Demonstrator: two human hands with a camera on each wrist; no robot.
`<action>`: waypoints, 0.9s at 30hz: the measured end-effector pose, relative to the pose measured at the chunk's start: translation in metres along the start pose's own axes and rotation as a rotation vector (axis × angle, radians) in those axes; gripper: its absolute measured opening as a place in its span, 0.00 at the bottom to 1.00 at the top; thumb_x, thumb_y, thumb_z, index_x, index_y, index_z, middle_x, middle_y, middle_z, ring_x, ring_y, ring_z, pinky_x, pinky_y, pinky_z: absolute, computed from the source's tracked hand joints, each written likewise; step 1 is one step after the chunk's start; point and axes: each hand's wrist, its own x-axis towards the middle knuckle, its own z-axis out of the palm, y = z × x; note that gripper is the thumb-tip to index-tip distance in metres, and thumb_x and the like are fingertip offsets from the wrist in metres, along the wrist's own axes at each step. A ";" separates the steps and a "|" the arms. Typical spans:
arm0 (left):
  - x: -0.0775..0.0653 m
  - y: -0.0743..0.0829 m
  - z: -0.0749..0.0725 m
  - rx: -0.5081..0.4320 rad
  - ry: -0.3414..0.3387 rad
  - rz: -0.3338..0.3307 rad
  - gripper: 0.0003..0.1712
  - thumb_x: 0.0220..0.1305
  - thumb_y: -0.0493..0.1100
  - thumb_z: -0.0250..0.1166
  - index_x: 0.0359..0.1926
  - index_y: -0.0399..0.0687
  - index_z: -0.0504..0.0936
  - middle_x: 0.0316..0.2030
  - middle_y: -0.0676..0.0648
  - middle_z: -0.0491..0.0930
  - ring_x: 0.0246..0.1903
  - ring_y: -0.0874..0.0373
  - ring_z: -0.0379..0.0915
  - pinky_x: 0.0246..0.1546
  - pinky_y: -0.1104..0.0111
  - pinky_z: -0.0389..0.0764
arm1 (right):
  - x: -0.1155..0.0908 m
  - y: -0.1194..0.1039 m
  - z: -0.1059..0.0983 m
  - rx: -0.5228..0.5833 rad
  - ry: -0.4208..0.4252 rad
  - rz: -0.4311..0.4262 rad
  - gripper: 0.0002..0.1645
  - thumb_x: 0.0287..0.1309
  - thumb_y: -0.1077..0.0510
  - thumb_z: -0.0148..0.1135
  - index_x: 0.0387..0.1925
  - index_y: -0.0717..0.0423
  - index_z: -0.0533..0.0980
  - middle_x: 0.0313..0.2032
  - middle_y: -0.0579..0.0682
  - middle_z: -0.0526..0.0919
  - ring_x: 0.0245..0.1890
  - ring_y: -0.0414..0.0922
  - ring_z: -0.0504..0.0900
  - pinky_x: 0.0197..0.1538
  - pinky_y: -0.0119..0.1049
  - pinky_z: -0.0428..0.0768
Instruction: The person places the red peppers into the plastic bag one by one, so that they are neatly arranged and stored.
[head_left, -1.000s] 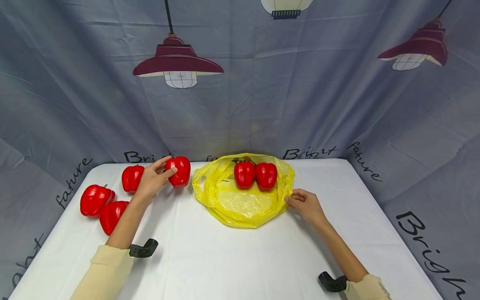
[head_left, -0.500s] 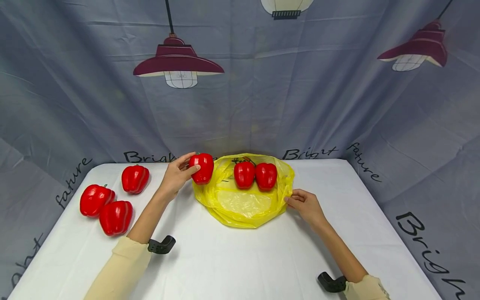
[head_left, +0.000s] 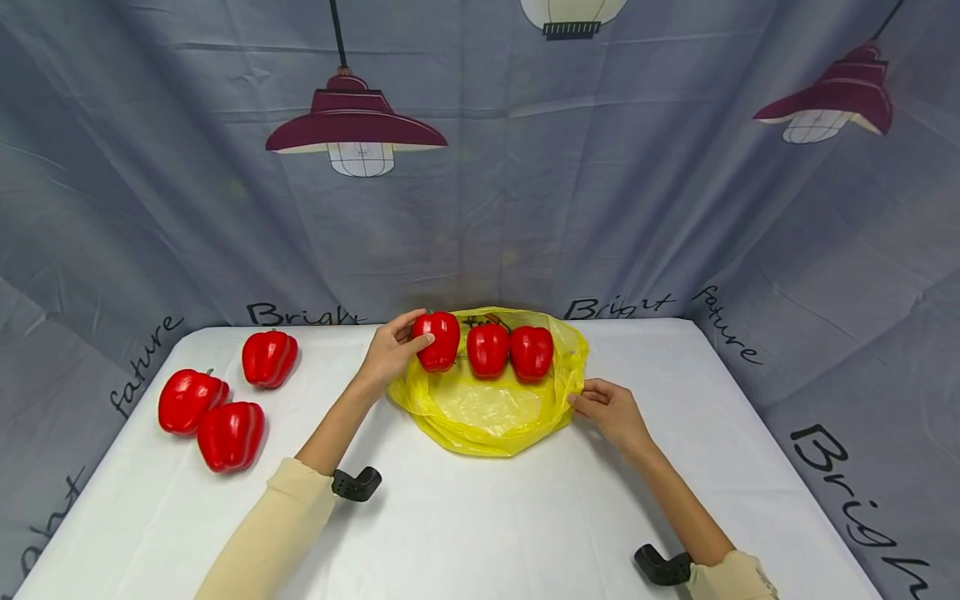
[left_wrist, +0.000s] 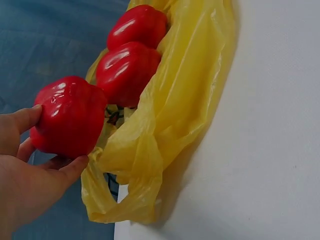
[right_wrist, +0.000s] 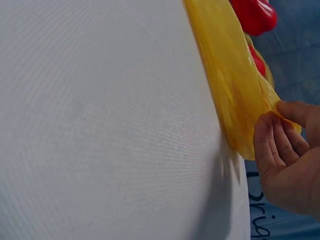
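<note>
Right hand (head_left: 611, 412) pinches the right rim of a yellow bag (head_left: 487, 412) lying wide-mouthed on the white desk (head_left: 480, 525). On the left sit a front pepper (head_left: 231, 437), a second pepper (head_left: 191, 402) just behind it and a third pepper (head_left: 269, 359) farther back, apart from both. Left hand (head_left: 393, 350) holds a red pepper (head_left: 439, 343) between thumb and fingers over the bag's left side. Just right of it, a middle pepper (head_left: 487, 351) and a rightmost pepper (head_left: 532, 354) rest side by side inside the bag. Beyond hangs a grey curtain (head_left: 480, 217) printed with lamps (head_left: 356, 123).

Creased grey-blue fabric backdrop (head_left: 495, 208) | printed maroon pendant lamps (head_left: 356, 121) | black lettering (head_left: 303, 316) | white-covered table (head_left: 480, 525)
</note>
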 end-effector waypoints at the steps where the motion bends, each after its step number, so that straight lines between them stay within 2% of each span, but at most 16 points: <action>1: 0.001 -0.001 0.002 -0.002 -0.003 0.005 0.31 0.69 0.37 0.64 0.71 0.44 0.69 0.65 0.38 0.70 0.64 0.45 0.67 0.62 0.57 0.72 | 0.000 0.000 0.000 0.003 0.001 -0.002 0.21 0.65 0.63 0.65 0.54 0.74 0.74 0.40 0.58 0.84 0.36 0.41 0.83 0.49 0.38 0.83; 12: 0.013 -0.010 0.014 0.047 -0.022 0.002 0.30 0.69 0.36 0.64 0.70 0.40 0.69 0.64 0.37 0.72 0.61 0.44 0.69 0.61 0.56 0.74 | 0.001 0.006 -0.003 -0.014 0.010 0.013 0.20 0.64 0.63 0.65 0.53 0.73 0.76 0.38 0.57 0.84 0.36 0.40 0.84 0.46 0.35 0.84; 27: 0.019 -0.026 0.015 0.055 -0.057 -0.006 0.32 0.69 0.35 0.63 0.72 0.39 0.66 0.66 0.35 0.69 0.64 0.43 0.67 0.63 0.56 0.71 | 0.003 0.007 -0.005 0.035 -0.012 0.028 0.21 0.65 0.65 0.64 0.55 0.75 0.73 0.40 0.58 0.84 0.38 0.42 0.84 0.49 0.40 0.83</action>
